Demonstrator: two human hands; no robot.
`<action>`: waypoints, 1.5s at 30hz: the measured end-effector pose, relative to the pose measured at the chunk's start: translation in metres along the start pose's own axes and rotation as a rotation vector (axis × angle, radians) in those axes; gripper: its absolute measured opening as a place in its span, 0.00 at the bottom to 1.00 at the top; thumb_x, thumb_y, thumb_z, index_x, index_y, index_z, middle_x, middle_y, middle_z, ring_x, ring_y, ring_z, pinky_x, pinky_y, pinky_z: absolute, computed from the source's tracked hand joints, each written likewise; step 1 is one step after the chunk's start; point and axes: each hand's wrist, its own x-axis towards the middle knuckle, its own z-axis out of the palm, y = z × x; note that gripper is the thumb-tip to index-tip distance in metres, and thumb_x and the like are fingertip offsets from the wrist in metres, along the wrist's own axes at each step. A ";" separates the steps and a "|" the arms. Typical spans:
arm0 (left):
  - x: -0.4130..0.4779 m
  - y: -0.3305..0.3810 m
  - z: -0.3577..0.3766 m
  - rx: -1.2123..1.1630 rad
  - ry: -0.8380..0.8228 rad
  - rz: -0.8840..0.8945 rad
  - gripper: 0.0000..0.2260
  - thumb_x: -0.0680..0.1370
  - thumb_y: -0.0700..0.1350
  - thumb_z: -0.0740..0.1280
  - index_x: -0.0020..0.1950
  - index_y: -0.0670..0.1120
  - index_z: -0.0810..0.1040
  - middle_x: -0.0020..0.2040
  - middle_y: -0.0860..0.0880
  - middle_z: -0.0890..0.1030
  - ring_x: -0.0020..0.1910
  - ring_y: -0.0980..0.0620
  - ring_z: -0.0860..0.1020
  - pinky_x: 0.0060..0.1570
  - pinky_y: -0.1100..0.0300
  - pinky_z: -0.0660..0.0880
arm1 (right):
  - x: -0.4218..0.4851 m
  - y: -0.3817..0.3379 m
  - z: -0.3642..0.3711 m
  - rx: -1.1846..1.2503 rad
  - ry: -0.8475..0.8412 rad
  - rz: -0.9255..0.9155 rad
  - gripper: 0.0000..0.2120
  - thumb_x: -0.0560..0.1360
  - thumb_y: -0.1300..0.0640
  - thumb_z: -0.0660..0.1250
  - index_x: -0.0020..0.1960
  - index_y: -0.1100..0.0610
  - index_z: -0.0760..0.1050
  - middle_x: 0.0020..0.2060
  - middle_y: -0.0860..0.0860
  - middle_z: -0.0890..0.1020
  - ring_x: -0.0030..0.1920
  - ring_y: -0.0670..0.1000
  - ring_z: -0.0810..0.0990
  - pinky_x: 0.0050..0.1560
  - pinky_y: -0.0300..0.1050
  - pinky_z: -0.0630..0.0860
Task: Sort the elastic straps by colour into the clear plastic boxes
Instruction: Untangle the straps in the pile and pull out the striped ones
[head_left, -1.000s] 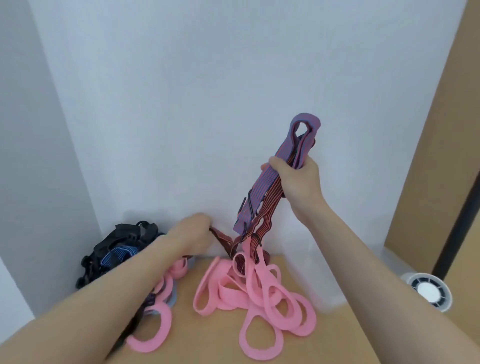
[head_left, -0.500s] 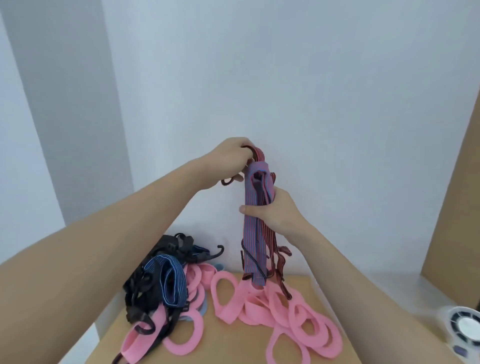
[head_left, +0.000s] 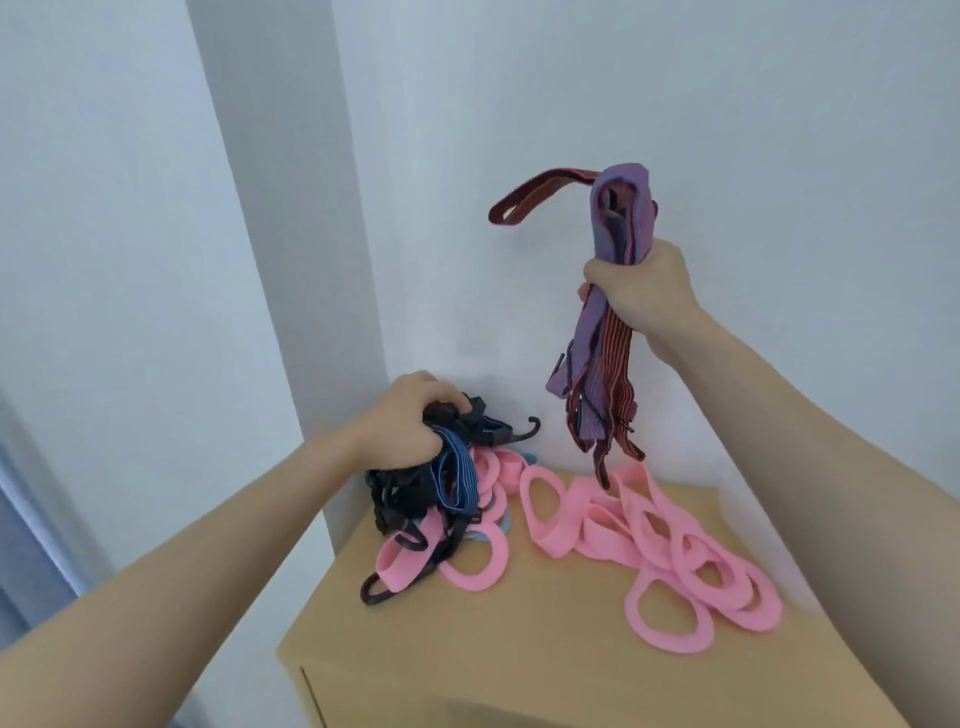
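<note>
My right hand (head_left: 636, 291) grips a bunch of purple and red striped straps (head_left: 597, 384) held up in front of the wall; a dark red loop (head_left: 530, 195) sticks out to the left at its top, and the ends hang free above the table. My left hand (head_left: 410, 423) grips the top of a tangled pile of black and blue striped straps (head_left: 441, 480) with black hooks at the table's back left corner. Pink loop straps (head_left: 670, 545) lie spread over the wooden table (head_left: 519, 654), some under the dark pile. No clear box is in view.
White walls stand right behind the table, with a jutting wall corner (head_left: 291, 260) at the left. The table's left edge drops off beside my left forearm. A light blue strap (head_left: 493, 535) peeks out under the dark pile.
My left hand has let go of the top of the raised bunch and dropped to the dark pile, now gripping it. My right hand has moved right and up with the bunch.
</note>
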 end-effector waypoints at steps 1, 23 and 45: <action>-0.003 -0.010 0.010 0.099 -0.054 0.014 0.30 0.63 0.42 0.59 0.65 0.55 0.79 0.67 0.50 0.71 0.70 0.50 0.66 0.74 0.53 0.64 | 0.001 -0.003 0.004 -0.014 -0.020 -0.010 0.03 0.68 0.64 0.68 0.38 0.58 0.75 0.27 0.52 0.81 0.30 0.54 0.80 0.33 0.49 0.75; 0.061 0.074 -0.045 -0.530 0.259 0.159 0.10 0.83 0.39 0.65 0.64 0.41 0.78 0.56 0.39 0.83 0.46 0.51 0.83 0.41 0.59 0.83 | -0.054 0.052 0.017 0.046 -0.088 0.193 0.05 0.72 0.67 0.70 0.44 0.70 0.78 0.32 0.55 0.76 0.29 0.49 0.72 0.26 0.35 0.65; 0.030 0.048 0.054 -0.444 0.317 0.020 0.08 0.78 0.37 0.65 0.47 0.49 0.80 0.44 0.50 0.82 0.41 0.52 0.80 0.40 0.61 0.73 | -0.049 0.002 -0.042 0.332 -0.049 0.091 0.08 0.71 0.71 0.70 0.47 0.62 0.79 0.42 0.59 0.78 0.42 0.57 0.79 0.47 0.58 0.81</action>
